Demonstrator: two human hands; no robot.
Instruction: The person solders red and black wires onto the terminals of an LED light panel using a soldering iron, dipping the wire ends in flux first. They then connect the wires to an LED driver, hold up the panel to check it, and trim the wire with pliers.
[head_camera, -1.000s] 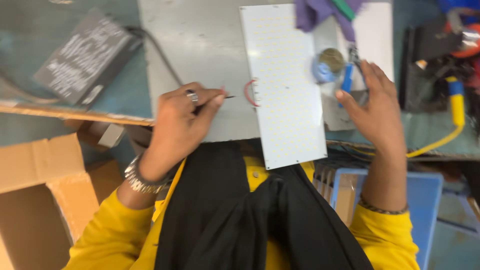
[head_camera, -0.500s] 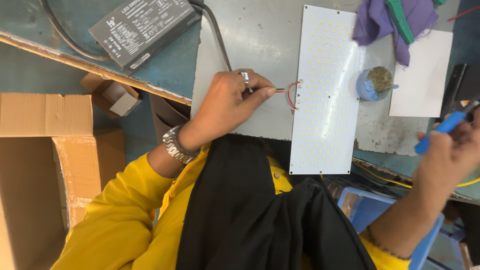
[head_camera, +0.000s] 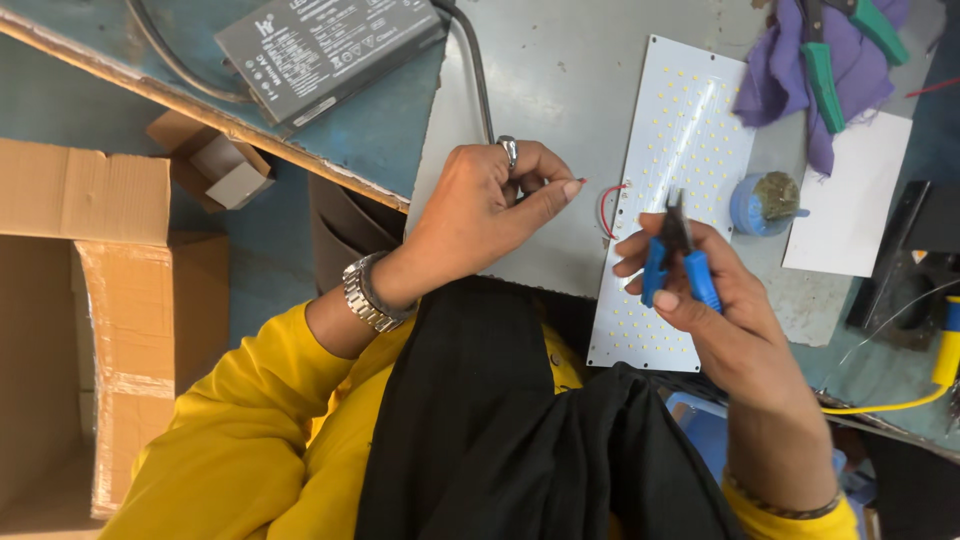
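blue-handled pliers (head_camera: 678, 262), gripped upright, over white LED panel (head_camera: 668, 180)

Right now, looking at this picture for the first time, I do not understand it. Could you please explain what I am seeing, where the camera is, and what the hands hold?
There is no machine here. A person works with two bare hands, and a camera worn on the head looks down at them, so you see yellow sleeves and a dark cloth below.

The left hand, with a ring and a metal watch, pinches the end of a thin red wire. The wire curves to the edge of a white board with many small dots, which lies on a grey sheet on the table. The right hand holds small blue-handled pliers over the board.

Around them lie a black box with a cable, a purple cloth, a small blue pot and a cardboard box.
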